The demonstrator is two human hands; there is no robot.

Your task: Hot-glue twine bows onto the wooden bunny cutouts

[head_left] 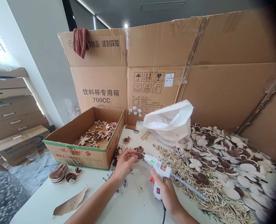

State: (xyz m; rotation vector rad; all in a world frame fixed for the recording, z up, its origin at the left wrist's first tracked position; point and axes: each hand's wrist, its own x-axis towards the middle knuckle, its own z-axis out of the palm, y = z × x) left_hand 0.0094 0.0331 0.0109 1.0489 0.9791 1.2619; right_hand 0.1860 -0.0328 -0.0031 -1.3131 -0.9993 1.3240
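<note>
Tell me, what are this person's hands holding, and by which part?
The right hand grips a hot glue gun by its handle. The left hand pinches a brown-and-cream petalled piece at its edge.

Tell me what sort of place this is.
Probably a small handicraft workshop: a white, orange-triggered hot glue gun, heaps of brown-and-cream petal-shaped craft pieces, and flattened brown cardboard cartons propped behind the worktable.

The left hand (125,165) and right hand (166,194) are bare, with slim fingers and narrow wrists; the slender forearms (93,202) are bare too, as far as the bottom edge of the view.
</note>
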